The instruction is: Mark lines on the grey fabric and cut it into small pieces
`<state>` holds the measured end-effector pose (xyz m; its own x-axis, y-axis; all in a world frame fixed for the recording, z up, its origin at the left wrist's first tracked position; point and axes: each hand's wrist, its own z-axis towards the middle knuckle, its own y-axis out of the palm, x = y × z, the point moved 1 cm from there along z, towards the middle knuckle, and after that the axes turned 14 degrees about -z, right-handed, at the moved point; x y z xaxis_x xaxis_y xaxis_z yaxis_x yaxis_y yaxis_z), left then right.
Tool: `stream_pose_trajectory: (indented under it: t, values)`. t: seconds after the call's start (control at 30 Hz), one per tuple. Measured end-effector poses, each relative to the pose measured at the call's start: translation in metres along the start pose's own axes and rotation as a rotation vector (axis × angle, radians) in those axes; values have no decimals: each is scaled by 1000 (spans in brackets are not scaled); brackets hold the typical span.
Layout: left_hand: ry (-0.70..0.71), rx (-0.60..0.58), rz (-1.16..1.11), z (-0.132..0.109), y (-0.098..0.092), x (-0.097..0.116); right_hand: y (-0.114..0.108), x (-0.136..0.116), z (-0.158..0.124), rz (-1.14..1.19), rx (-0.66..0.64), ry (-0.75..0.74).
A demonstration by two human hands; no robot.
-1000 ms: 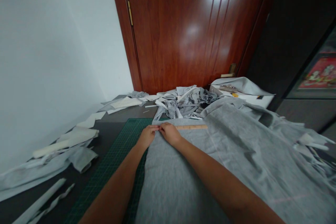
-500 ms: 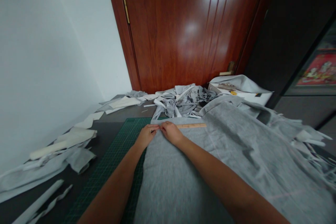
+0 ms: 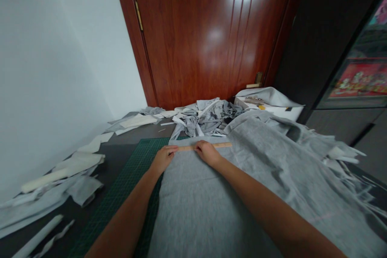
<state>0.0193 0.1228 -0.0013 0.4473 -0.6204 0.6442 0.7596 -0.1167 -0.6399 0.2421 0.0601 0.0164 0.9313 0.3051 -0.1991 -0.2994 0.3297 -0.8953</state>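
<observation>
A narrow wooden ruler [image 3: 222, 145] lies across the top edge of a grey cloth [image 3: 193, 193]. At the ruler's left end, my left hand [image 3: 163, 159] is closed, with thumb and fingers pinched on it by the cloth's left edge. Farther along, my right hand [image 3: 207, 153] rests on the ruler with its fingers curled down. Its fingertips are partly hidden, so whether a small thing is also in them cannot be seen. Under the cloth's left side a green cutting mat [image 3: 121, 193] shows its grid.
Cloth scraps [image 3: 211, 115] are heaped behind the ruler, against a brown door [image 3: 193, 40]. A white box [image 3: 281, 109] stands at the back right. Pale fabric strips [image 3: 75, 165] lie along the white wall at left. More grey cloth [image 3: 272, 161] spreads in folds to the right.
My right hand has slid right along the ruler, away from my left hand, uncovering a stretch of it between them. The view has turned slightly right.
</observation>
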Motion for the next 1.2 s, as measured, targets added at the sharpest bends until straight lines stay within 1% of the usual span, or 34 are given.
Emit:
stream_pose_trajectory:
  t: [0.37, 0.73, 0.97, 1.2]
  values:
    - [1, -10, 9, 0, -3, -1, -15, 45, -19, 41, 28, 22]
    - [-14, -19, 28, 1, -4, 1, -32, 83, -38, 66, 49, 71]
    - [-27, -32, 31, 0, -5, 5, -42, 105, -49, 39, 15, 112]
    - [-29, -25, 31, 2, -5, 4, -54, 122, -61, -34, -17, 166]
